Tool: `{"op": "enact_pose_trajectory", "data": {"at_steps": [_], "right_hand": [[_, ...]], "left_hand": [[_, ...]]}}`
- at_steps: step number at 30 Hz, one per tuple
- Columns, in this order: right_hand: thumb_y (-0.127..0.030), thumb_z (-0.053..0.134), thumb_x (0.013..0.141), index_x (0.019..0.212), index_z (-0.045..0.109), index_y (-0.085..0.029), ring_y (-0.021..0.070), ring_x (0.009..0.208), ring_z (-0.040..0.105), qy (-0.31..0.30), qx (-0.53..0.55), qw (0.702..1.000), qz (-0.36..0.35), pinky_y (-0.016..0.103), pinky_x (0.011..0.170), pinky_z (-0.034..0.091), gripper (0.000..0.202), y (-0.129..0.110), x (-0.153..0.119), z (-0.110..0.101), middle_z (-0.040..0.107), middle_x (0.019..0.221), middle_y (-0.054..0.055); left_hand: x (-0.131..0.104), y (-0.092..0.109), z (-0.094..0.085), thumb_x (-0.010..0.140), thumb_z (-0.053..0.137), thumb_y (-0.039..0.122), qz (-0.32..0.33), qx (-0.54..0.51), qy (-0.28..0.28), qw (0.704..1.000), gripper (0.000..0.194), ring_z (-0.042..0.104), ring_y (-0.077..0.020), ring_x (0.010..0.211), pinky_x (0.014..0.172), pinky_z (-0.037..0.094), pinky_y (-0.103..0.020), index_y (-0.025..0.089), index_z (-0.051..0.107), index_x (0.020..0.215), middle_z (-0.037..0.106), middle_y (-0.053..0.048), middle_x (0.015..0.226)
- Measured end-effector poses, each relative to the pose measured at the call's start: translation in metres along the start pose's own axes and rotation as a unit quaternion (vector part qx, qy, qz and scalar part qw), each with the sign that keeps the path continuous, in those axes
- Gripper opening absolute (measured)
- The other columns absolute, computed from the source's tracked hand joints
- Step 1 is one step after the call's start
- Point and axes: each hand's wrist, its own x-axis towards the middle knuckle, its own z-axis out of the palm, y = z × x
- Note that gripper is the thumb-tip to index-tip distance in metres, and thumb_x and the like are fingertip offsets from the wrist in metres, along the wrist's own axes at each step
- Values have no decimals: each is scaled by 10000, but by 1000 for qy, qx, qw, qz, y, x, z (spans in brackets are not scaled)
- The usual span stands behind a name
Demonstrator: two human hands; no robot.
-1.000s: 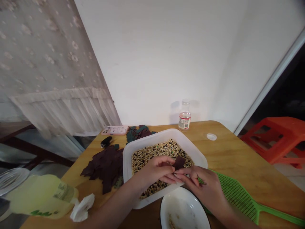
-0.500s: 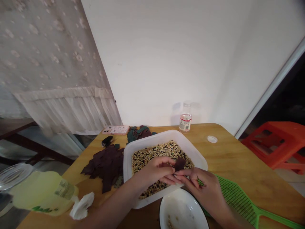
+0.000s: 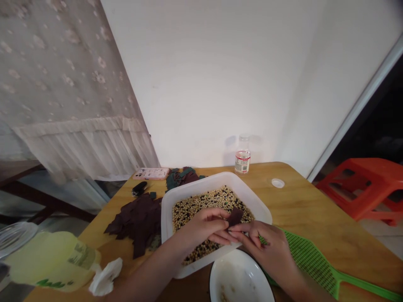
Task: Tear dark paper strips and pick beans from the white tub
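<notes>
Above the white plastic tub (image 3: 264, 218), my left hand (image 3: 206, 226) holds a flat dark brown piece (image 3: 235, 215), like a strip of cloth or thin sheet, between thumb and fingers. My right hand (image 3: 269, 245) meets it from the right, thumb and forefinger pinched together at the piece's lower end. What lies between those right fingertips is too small to make out. Small round beige and black grains or beads (image 3: 201, 205) fill the tub. Close below my hands is a dark-rimmed white bowl (image 3: 242, 272), with a few beige grains at its bottom.
Left of the tub lies a pile of dark brown pieces (image 3: 138, 222); green and brown ones (image 3: 182, 177) lie behind. Around them are a phone (image 3: 151, 173), black key fob (image 3: 139, 188), yellow-filled jug (image 3: 53, 260), tissue (image 3: 106, 277), clear bottle (image 3: 242, 159), lid (image 3: 278, 183) and green fly swatter (image 3: 308, 256).
The whole view has shifted slightly, so most things appear a little further left. Both hands keep nearly the same pose at the dark brown piece.
</notes>
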Motion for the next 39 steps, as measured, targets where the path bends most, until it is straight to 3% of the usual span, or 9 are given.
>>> {"op": "enact_pose_trajectory", "data": {"at_steps": [11, 17, 21, 26, 30, 33, 37, 39], "right_hand": [[-150, 636, 788, 527, 351, -218, 144, 628, 715, -10, -9, 1000, -7, 194, 512, 514, 392, 4, 3, -3, 724, 642, -27], [-167, 625, 799, 534, 335, -227, 170, 720, 727, 36, 8, 998, 41, 211, 563, 541, 397, 8, 7, -10, 741, 694, -7], [-162, 638, 793, 514, 355, -218, 149, 627, 714, -3, -4, 1000, -7, 212, 529, 526, 401, 6, 5, -9, 737, 680, -23], [-178, 617, 813, 526, 320, -229, 183, 710, 725, 37, -2, 999, 37, 223, 548, 537, 417, 7, 5, -10, 721, 645, -3], [-171, 632, 805, 519, 323, -222, 156, 631, 712, 3, -16, 1000, -6, 219, 522, 517, 424, 8, 5, -10, 728, 667, -10], [-171, 610, 824, 525, 301, -228, 170, 697, 722, 42, -27, 999, 12, 221, 527, 515, 433, 8, 5, -10, 735, 687, 8], [-184, 618, 822, 511, 311, -223, 153, 653, 717, -1, -2, 1000, -7, 215, 516, 518, 438, 5, 4, -9, 730, 663, -16], [-183, 619, 821, 517, 337, -225, 163, 667, 720, 14, -4, 1000, 3, 218, 530, 528, 417, 6, 4, -9, 729, 667, -10]], "left_hand": [[1, -4, -3, 635, 661, 232, -13, 1, -6, 1000, 251, 713, -200, 717, 666, 540, -290, 144, 605, 863, 724, -52, 692], [0, 0, -2, 617, 672, 259, -27, 3, -14, 1000, 289, 715, -215, 757, 690, 539, -302, 131, 626, 872, 742, -87, 750], [0, 0, -3, 604, 686, 263, -22, 3, -9, 1000, 307, 715, -217, 723, 705, 538, -324, 129, 624, 872, 732, -69, 677], [0, 0, -2, 606, 672, 260, -23, 4, -15, 1000, 285, 714, -219, 749, 690, 538, -306, 124, 640, 854, 739, -86, 740], [0, 0, -1, 599, 676, 246, -17, -3, -4, 1000, 271, 714, -217, 714, 700, 540, -327, 140, 622, 843, 730, -60, 699], [-1, 1, -1, 607, 676, 250, -16, -4, 0, 1000, 268, 714, -217, 724, 709, 538, -327, 138, 624, 844, 734, -72, 714], [-1, 1, -2, 593, 685, 245, -19, -3, 0, 1000, 284, 713, -220, 695, 698, 541, -332, 129, 631, 846, 729, -69, 679], [0, 1, -2, 595, 681, 242, -18, -4, -2, 1000, 279, 713, -216, 693, 693, 542, -328, 129, 634, 846, 732, -70, 689]]}}
